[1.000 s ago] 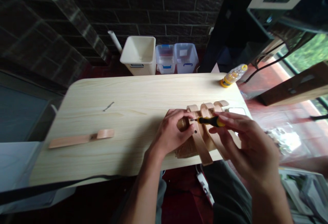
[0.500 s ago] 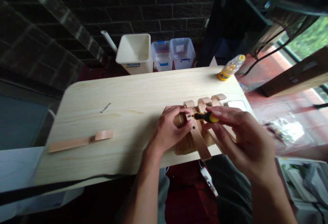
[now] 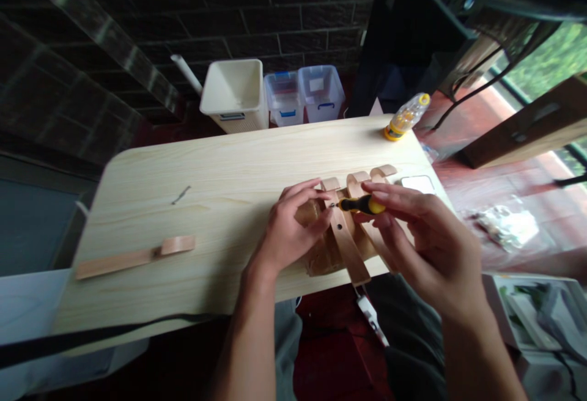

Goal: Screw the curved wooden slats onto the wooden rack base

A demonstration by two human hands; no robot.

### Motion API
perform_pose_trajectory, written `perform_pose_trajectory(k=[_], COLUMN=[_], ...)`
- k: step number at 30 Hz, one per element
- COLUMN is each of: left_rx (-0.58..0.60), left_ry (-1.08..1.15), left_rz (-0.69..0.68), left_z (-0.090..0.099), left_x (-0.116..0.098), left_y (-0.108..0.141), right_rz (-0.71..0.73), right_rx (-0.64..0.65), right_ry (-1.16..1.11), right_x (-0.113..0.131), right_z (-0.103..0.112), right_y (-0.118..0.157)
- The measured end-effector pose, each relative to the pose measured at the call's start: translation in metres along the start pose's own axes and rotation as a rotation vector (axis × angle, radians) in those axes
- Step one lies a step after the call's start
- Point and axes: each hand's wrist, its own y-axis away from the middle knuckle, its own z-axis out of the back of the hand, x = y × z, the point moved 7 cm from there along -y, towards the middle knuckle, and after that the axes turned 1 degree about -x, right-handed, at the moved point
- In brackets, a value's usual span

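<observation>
In the head view, my right hand (image 3: 428,242) pinches the handle of a small yellow-and-black screwdriver (image 3: 354,205). Its tip points left and meets a small screw on a light wooden strip (image 3: 350,251) with a curled far end. My left hand (image 3: 288,224) grips the strip near that screw, thumb on the near side and fingers on the far side. A dark hole shows lower on the strip. Beneath it lies a brown, rounded, shiny piece (image 3: 318,261), partly hidden by my left hand. More curled strips (image 3: 384,173) lie alongside, partly covered by my right hand.
A loose wooden strip (image 3: 121,260) and a thin grey bit (image 3: 181,194) lie on the left of the table (image 3: 229,172). A clear bottle-shaped container with yellow ends (image 3: 406,117) stands at the far right corner, and a white rectangular object (image 3: 417,184) lies nearer.
The whole view has shifted slightly, so the table and hands appear a little further left. Both hands keep their holds, and the screwdriver stays at the screw.
</observation>
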Motion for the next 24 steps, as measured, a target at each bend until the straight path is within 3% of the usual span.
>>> perform_pose_trajectory(k=[2,6,7,14,24], left_rx=[-0.092,-0.417,-0.445,-0.318,-0.461], left_ry=[-0.016,0.045,0.077,0.251,0.137], left_rz=[-0.029,-0.100,-0.107,-0.155,-0.208], left_z=[0.010,0.027,0.027,0.011,0.009], left_x=[-0.002,-0.014,-0.018,-0.043,-0.060], left_y=[-0.001,0.005,0.006,0.009,0.010], right_rz=[0.020,0.074,0.079,0.088,0.036], right_rx=[0.007,-0.003,0.003,0.110,0.157], right_ry=[0.015,0.140,0.178,0.262,0.179], right_x=[0.001,0.008,0.010,0.017,0.014], right_z=[0.000,0.001,0.001,-0.006,-0.005], right_y=[0.000,-0.002,-0.003,-0.004,-0.004])
